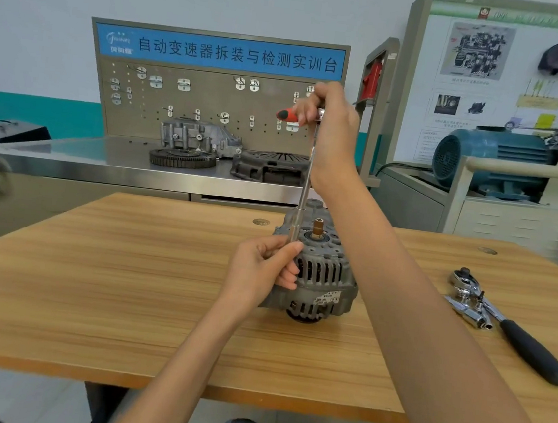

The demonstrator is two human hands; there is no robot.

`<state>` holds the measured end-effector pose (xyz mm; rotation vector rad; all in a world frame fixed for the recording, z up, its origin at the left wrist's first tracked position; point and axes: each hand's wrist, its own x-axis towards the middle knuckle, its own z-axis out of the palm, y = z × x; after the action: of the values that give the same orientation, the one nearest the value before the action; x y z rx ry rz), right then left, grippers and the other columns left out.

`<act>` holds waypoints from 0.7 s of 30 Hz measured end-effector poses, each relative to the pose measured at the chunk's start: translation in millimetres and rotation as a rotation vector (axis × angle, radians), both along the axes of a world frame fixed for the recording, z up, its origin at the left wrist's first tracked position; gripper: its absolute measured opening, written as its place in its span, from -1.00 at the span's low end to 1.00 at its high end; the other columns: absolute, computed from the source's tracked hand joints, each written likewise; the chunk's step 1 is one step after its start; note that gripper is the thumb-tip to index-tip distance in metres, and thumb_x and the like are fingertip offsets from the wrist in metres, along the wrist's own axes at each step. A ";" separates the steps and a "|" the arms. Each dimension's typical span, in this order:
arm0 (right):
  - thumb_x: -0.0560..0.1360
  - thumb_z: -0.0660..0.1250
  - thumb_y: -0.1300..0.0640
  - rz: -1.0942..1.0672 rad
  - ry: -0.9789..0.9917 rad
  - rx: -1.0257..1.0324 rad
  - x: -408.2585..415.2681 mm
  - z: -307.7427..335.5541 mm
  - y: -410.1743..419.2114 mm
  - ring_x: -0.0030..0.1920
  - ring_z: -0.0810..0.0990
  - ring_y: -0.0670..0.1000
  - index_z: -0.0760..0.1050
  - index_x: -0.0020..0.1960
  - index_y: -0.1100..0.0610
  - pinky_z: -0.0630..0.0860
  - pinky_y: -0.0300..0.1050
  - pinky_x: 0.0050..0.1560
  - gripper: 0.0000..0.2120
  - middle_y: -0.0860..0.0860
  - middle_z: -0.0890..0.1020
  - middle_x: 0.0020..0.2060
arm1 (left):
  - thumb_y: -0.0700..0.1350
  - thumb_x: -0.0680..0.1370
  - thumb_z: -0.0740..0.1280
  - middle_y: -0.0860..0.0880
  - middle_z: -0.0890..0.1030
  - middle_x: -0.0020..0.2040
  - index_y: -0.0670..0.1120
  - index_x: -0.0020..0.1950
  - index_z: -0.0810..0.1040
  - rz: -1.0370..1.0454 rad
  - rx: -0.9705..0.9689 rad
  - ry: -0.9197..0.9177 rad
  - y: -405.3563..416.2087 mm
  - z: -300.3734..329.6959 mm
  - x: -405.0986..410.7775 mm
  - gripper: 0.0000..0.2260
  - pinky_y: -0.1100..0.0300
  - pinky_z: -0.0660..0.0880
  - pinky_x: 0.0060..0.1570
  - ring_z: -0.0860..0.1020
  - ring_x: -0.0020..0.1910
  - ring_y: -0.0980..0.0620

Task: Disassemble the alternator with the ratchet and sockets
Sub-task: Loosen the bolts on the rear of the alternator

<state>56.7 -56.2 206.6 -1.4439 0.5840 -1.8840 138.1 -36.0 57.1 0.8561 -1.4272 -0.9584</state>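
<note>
A: Where was the alternator (319,270)?

B: Standing on end on the wooden table (125,281), near the middle, shaft stub pointing up. Grey vented housing, a small label on the side facing the camera.

A: Hands?

B: Right hand (332,120) was raised high, fingers wrapped round the red-and-black handle (286,114) at the top of a long extension bar (306,179). The bar ran almost straight down to the alternator's top rim, left of the shaft. Left hand (264,268) was low, fingers and thumb pinching the bar's lower end, right against the housing. Couldn't see the socket or the bolt; the fingers covered that spot.

A: Any containers, trays, boxes?

B: None I could make out on the table. Loose tools only: a chrome ratchet (513,325) with a black grip lay well to the right of the alternator, and a chrome socket piece (470,314) lay touching it near the head.

A: Background?

B: A steel bench (70,155) behind the table, carrying a toothed ring gear (182,158), a dark clutch cover (272,167) and an aluminium housing (199,137). A pegboard (212,108) with a blue sign stood behind them, its hooks mostly bare. A blue electric motor (489,161) sat at far right.
</note>
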 end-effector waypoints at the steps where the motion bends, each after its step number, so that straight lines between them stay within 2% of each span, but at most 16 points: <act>1: 0.57 0.11 0.25 -0.074 0.012 -0.020 1.5 -0.6 0.1 -0.39 0.39 -0.03 0.27 -0.48 0.13 0.41 -0.20 -0.18 -0.57 -0.02 0.36 -0.55 | -0.19 0.56 0.32 0.03 0.56 -0.50 -0.09 -0.06 0.62 0.006 -0.001 0.001 0.0 -0.2 -0.4 -0.92 0.32 0.53 -0.45 0.50 -0.54 0.17; 3: 0.57 0.14 0.24 -0.377 0.182 -0.145 3.3 -5.0 -2.0 -0.41 0.29 -0.05 0.22 -0.46 0.08 0.27 -0.24 -0.30 -0.57 -0.05 0.28 -0.53 | -0.20 0.56 0.33 0.03 0.56 -0.51 -0.08 -0.08 0.62 0.012 0.003 0.017 0.6 0.0 -1.5 -0.92 0.32 0.53 -0.46 0.50 -0.55 0.17; 5: 0.56 0.17 0.18 -0.788 0.462 -0.278 3.3 -10.0 -1.5 -0.39 0.28 -0.06 0.16 -0.44 -0.01 0.25 -0.20 -0.24 -0.58 -0.13 0.25 -0.51 | -0.21 0.55 0.34 0.02 0.55 -0.52 -0.07 -0.12 0.61 0.018 0.008 0.045 1.8 1.0 -3.1 -0.90 0.32 0.52 -0.49 0.49 -0.57 0.16; 7: 0.54 0.18 0.14 -0.936 0.555 -0.304 4.8 -10.5 0.0 -0.33 0.33 -0.03 0.13 -0.42 -0.03 0.26 -0.14 -0.15 -0.60 -0.16 0.25 -0.49 | -0.21 0.55 0.34 0.02 0.56 -0.52 -0.06 -0.14 0.60 0.021 0.012 0.055 3.4 1.9 -3.4 -0.90 0.32 0.51 -0.49 0.50 -0.56 0.16; 9: 0.53 0.20 0.16 -0.834 0.514 -0.286 5.7 -8.9 0.0 -0.33 0.31 -0.02 0.15 -0.44 0.00 0.26 -0.15 -0.16 -0.60 -0.13 0.26 -0.50 | -0.18 0.56 0.34 0.01 0.57 -0.48 -0.08 -0.12 0.60 -0.004 0.011 0.016 4.7 3.8 -0.6 -0.92 0.32 0.53 -0.46 0.52 -0.53 0.15; 11: 0.53 0.20 0.19 -0.629 0.459 -0.212 5.1 -3.5 1.3 -0.41 0.27 -0.07 0.19 -0.46 0.05 0.33 -0.15 -0.19 -0.59 -0.11 0.26 -0.54 | -0.15 0.58 0.32 -0.01 0.59 -0.44 -0.10 -0.10 0.60 -0.047 0.002 -0.052 5.2 7.6 4.4 -0.90 0.30 0.55 -0.42 0.54 -0.49 0.14; 13: 0.55 0.19 0.18 -0.394 0.436 -0.098 1.9 3.4 3.2 -0.44 0.27 -0.10 0.22 -0.47 0.06 0.45 -0.04 -0.05 -0.58 -0.10 0.27 -0.55 | -0.14 0.60 0.27 0.00 0.60 -0.42 -0.12 -0.01 0.60 -0.102 0.008 -0.092 5.6 11.2 10.0 -0.87 0.28 0.58 -0.37 0.56 -0.46 0.13; 14: 0.56 0.18 0.17 -0.285 0.415 -0.033 0.7 6.8 4.2 -0.40 0.33 -0.09 0.25 -0.47 0.07 0.45 0.03 0.03 -0.58 -0.08 0.31 -0.54 | -0.15 0.61 0.24 0.02 0.60 -0.41 -0.12 0.04 0.58 -0.137 0.019 -0.098 5.5 12.6 12.3 -0.87 0.26 0.60 -0.33 0.56 -0.44 0.13; 16: 0.55 0.18 0.18 -0.094 0.310 0.063 -0.6 9.6 4.5 -0.29 0.47 -0.06 0.29 -0.50 0.11 0.39 0.04 0.21 -0.57 -0.05 0.41 -0.53 | -0.18 0.62 0.23 0.03 0.60 -0.41 -0.10 0.10 0.56 -0.187 0.035 -0.117 4.6 14.7 15.2 -0.86 0.25 0.61 -0.30 0.57 -0.43 0.14; 18: 0.55 0.19 0.21 0.057 0.178 0.091 0.1 8.9 1.7 -0.26 0.53 -0.05 0.30 -0.51 0.13 0.30 0.10 0.36 -0.56 -0.05 0.44 -0.58 | -0.20 0.61 0.23 0.02 0.60 -0.42 -0.09 0.06 0.57 -0.183 0.022 -0.150 3.3 15.9 15.7 -0.87 0.28 0.60 -0.34 0.57 -0.44 0.15; 21: 0.54 0.19 0.21 0.124 0.095 0.121 2.0 9.9 0.8 -0.29 0.55 -0.07 0.29 -0.51 0.13 0.33 0.03 0.33 -0.56 -0.04 0.44 -0.60 | -0.20 0.60 0.26 0.02 0.59 -0.45 -0.12 -0.03 0.60 -0.151 0.009 -0.156 2.1 16.3 14.1 -0.88 0.31 0.57 -0.40 0.55 -0.48 0.15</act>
<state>58.8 -55.4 216.4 -1.4624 0.6278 -1.6629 152.2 -33.8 73.4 0.8536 -1.6406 -1.0295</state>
